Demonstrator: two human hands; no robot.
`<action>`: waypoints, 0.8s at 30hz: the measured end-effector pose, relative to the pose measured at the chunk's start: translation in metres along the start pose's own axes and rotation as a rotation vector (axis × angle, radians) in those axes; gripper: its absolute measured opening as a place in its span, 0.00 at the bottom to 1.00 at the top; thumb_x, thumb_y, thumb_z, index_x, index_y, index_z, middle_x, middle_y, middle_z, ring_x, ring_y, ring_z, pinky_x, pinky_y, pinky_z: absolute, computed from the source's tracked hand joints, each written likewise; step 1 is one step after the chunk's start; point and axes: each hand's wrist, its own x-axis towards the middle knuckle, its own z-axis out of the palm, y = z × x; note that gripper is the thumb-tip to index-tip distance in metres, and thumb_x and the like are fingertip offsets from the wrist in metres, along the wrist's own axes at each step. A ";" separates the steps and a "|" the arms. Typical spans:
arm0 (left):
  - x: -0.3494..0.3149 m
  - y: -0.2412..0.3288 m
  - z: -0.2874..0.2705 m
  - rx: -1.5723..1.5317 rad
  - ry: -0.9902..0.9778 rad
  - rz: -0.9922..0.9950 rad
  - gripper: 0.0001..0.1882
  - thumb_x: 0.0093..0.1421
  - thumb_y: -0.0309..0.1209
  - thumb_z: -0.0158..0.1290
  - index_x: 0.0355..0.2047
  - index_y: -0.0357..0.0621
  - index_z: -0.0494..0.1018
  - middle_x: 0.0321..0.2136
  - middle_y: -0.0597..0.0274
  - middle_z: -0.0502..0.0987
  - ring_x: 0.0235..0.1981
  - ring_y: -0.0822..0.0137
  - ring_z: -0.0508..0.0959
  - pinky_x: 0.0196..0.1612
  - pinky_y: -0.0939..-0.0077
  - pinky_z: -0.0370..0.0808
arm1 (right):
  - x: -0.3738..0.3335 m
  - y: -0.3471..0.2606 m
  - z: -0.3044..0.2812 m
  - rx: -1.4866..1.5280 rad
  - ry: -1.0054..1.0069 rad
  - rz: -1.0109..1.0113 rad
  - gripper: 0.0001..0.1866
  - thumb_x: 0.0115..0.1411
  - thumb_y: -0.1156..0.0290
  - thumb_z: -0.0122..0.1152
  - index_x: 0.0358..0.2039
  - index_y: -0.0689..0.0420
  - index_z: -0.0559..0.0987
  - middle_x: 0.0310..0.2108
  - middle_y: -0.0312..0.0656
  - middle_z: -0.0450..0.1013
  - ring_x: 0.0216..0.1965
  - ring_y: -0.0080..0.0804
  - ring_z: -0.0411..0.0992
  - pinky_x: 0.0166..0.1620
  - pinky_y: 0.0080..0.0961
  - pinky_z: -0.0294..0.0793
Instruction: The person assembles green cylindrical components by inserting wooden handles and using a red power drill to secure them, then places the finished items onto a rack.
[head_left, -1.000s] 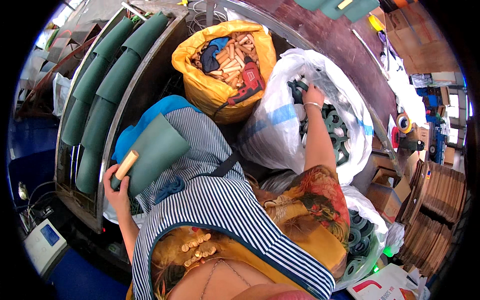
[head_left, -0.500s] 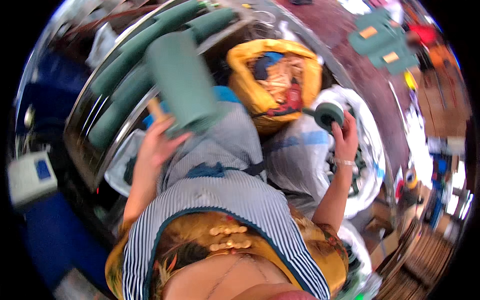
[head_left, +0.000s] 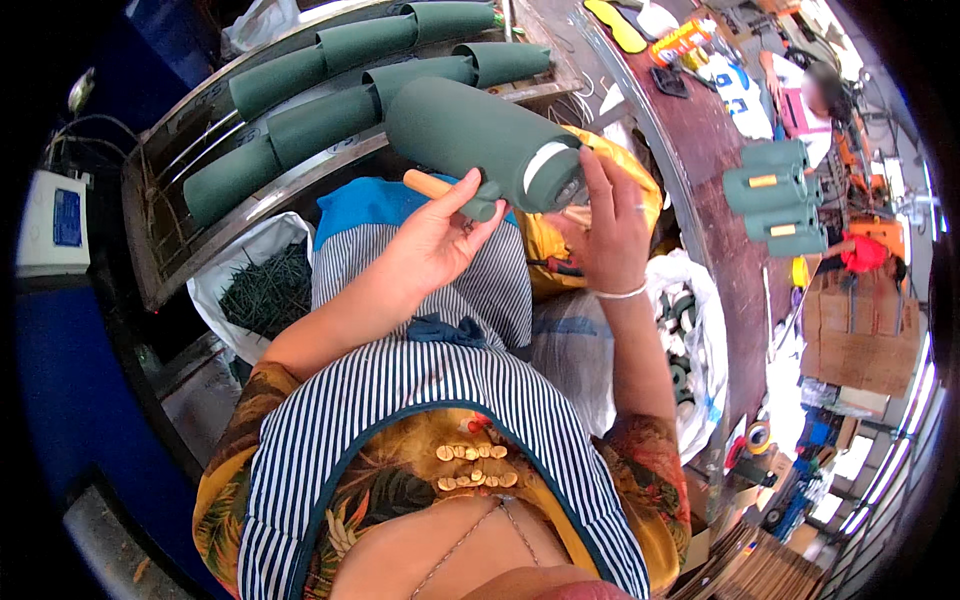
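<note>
A hollow dark green flask-like body (head_left: 465, 125) slants across the middle, above my lap. My left hand (head_left: 440, 235) is closed at its underside, gripping short green side stubs (head_left: 484, 203). An orange-tan stick-like piece (head_left: 427, 183) juts out beside these fingers. At the body's right end is a green ring with a white band (head_left: 552, 170). My right hand (head_left: 608, 225) has its fingers curled over that ring, and the palm side is partly hidden. How the ring sits on the body I cannot tell.
Rows of green sleeves (head_left: 325, 120) lie in a metal-edged tray at the far left. A bag of green scraps (head_left: 265, 290), a yellow sack (head_left: 640, 165) and a white sack of rings (head_left: 690, 340) surround me. Green flasks (head_left: 770, 190) stand on the right-hand table, with people beyond.
The green body has swung up and right, turning its end toward my right hand. My right hand has moved left, bringing the ring to that end. My left hand has moved right and up.
</note>
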 end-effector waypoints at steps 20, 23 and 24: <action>0.007 0.022 0.004 0.055 -0.031 -0.018 0.20 0.65 0.28 0.52 0.52 0.28 0.64 0.52 0.40 0.67 0.55 0.42 0.71 0.53 0.71 0.80 | 0.031 0.024 -0.005 -0.305 -0.120 -0.604 0.26 0.52 0.74 0.58 0.54 0.47 0.74 0.57 0.45 0.67 0.55 0.39 0.70 0.52 0.30 0.75; 0.005 0.020 0.009 0.043 -0.070 0.015 0.20 0.65 0.29 0.53 0.52 0.28 0.64 0.52 0.41 0.67 0.55 0.43 0.71 0.53 0.71 0.80 | 0.036 0.023 -0.008 -0.279 -0.142 -0.479 0.28 0.51 0.75 0.59 0.55 0.48 0.73 0.56 0.44 0.68 0.55 0.39 0.70 0.49 0.30 0.77; 0.005 0.019 0.009 0.047 -0.056 0.016 0.20 0.65 0.29 0.53 0.52 0.28 0.64 0.52 0.40 0.67 0.55 0.43 0.71 0.53 0.71 0.80 | 0.036 0.023 -0.007 -0.256 -0.163 -0.423 0.29 0.50 0.75 0.59 0.56 0.48 0.73 0.56 0.44 0.68 0.55 0.40 0.70 0.49 0.30 0.77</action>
